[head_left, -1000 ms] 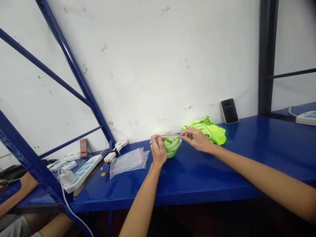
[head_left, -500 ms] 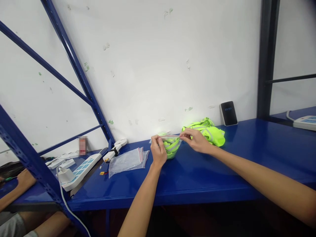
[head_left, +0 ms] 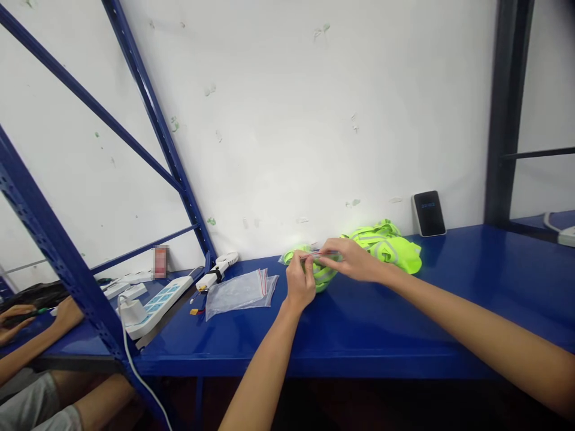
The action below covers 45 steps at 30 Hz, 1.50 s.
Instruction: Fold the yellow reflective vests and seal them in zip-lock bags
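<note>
A clear zip bag [head_left: 324,272] stuffed with neon-yellow reflective fabric rests on the blue shelf [head_left: 404,323]. My left hand [head_left: 300,282] pinches the bag's red-striped top edge near its left end. My right hand [head_left: 350,259] pinches the same edge close beside it, fingers pressed together. Just behind my right hand lies a loose heap of neon-yellow reflective vests [head_left: 390,246].
Several empty zip bags [head_left: 240,291] lie left of my hands. Further left are a small white fan [head_left: 219,268], a white power strip [head_left: 155,304] with a plug and cable, and blue rack struts [head_left: 157,129]. A dark phone-like device [head_left: 429,214] leans on the wall. Another person's hands [head_left: 18,314] work at far left.
My right hand has slid left along the bag's top edge, close to my left hand. The view has shifted slightly, moving everything right and down.
</note>
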Tool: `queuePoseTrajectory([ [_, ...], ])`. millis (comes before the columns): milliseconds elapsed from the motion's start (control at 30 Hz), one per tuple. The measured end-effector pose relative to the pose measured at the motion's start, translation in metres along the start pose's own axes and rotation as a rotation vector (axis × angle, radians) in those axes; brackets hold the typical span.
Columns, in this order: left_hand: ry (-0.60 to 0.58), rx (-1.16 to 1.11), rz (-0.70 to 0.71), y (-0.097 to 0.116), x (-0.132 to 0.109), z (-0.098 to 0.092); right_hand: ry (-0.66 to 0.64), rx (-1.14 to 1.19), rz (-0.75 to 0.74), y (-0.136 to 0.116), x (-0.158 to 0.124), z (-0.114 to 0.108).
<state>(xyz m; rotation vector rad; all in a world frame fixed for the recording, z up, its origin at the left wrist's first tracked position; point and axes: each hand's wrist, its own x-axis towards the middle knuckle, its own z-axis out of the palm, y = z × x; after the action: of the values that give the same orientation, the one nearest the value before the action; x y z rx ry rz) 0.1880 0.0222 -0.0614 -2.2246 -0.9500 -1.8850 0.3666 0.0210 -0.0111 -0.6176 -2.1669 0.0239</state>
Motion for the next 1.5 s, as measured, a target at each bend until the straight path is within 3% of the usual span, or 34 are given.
queuePoseTrajectory([
  [300,0.021,0.001,0.017,0.005,0.001,0.000,0.020,0.126,-0.009,0.003,0.008,0.005],
  [667,0.075,-0.026,0.003,0.011,0.003,-0.002,0.066,0.095,-0.034,0.007,0.005,0.013],
  [1500,0.050,-0.045,-0.020,0.009,-0.002,0.002,0.107,-0.082,-0.124,-0.003,-0.001,0.022],
])
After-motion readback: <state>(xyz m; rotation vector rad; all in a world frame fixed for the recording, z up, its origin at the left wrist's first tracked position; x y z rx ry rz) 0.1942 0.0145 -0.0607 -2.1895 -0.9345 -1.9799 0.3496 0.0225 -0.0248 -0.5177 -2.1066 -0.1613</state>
